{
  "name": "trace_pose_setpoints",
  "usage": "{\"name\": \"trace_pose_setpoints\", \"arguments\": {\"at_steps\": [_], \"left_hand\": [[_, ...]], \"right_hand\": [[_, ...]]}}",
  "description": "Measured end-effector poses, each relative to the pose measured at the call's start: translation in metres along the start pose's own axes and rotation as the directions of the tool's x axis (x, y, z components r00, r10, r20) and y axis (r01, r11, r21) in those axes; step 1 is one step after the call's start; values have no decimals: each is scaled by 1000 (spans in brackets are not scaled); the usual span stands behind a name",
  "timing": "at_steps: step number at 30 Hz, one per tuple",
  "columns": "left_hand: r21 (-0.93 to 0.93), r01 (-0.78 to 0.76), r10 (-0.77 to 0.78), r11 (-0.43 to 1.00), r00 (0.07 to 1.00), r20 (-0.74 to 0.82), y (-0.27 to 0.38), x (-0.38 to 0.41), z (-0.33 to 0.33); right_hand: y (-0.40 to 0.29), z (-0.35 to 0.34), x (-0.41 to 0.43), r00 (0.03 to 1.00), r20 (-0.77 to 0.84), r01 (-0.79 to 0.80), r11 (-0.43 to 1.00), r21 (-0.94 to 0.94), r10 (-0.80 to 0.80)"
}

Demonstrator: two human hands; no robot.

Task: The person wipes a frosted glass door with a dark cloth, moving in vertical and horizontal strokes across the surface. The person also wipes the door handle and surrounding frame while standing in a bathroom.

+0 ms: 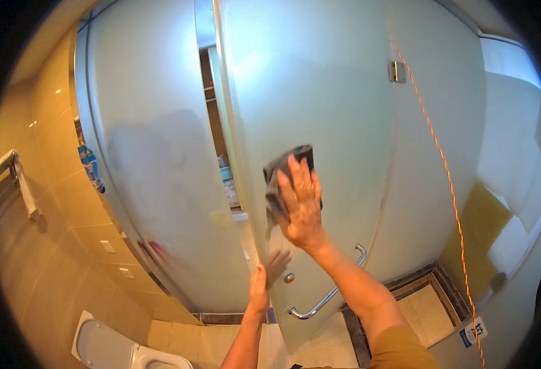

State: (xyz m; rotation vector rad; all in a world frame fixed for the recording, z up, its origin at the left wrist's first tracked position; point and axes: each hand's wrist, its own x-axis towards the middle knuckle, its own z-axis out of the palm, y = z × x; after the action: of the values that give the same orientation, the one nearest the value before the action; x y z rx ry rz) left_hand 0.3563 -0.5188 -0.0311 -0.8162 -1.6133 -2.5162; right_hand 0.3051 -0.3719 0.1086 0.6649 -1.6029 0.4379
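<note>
Pressed flat against a frosted glass door point(326, 115), my right hand point(303, 203) holds a dark grey cloth point(282, 170) to the pane. The cloth is bunched under the palm and fingers, and part of it hangs down loose. Lower and to the left, my left hand point(259, 288) grips the free vertical edge of the same door; its fingers are hidden behind the glass. A curved chrome handle point(316, 309) and a small round metal knob point(289, 278) are fixed to the door below my right hand.
Frosted panels stand left point(160, 207) and right point(436, 161). A red-and-yellow twisted cord point(445, 170) hangs at the right. A metal hinge point(397, 72) joins door and panel. A white toilet point(109, 343) is at lower left, a chrome towel rail point(3, 168) above it. A dark threshold point(356, 339) crosses the floor.
</note>
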Motion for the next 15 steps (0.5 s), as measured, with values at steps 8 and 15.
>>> {"name": "trace_pose_setpoints", "arguments": {"at_steps": [8, 15], "left_hand": [[392, -175, 224, 903, 971, -85, 12, 18, -9], [363, -326, 427, 873, 871, -242, 13, 50, 3]], "right_hand": [[-5, 18, -80, 991, 91, 97, 995, 28, -99], [23, 10, -82, 967, 206, 156, 987, -25, -147]]}}
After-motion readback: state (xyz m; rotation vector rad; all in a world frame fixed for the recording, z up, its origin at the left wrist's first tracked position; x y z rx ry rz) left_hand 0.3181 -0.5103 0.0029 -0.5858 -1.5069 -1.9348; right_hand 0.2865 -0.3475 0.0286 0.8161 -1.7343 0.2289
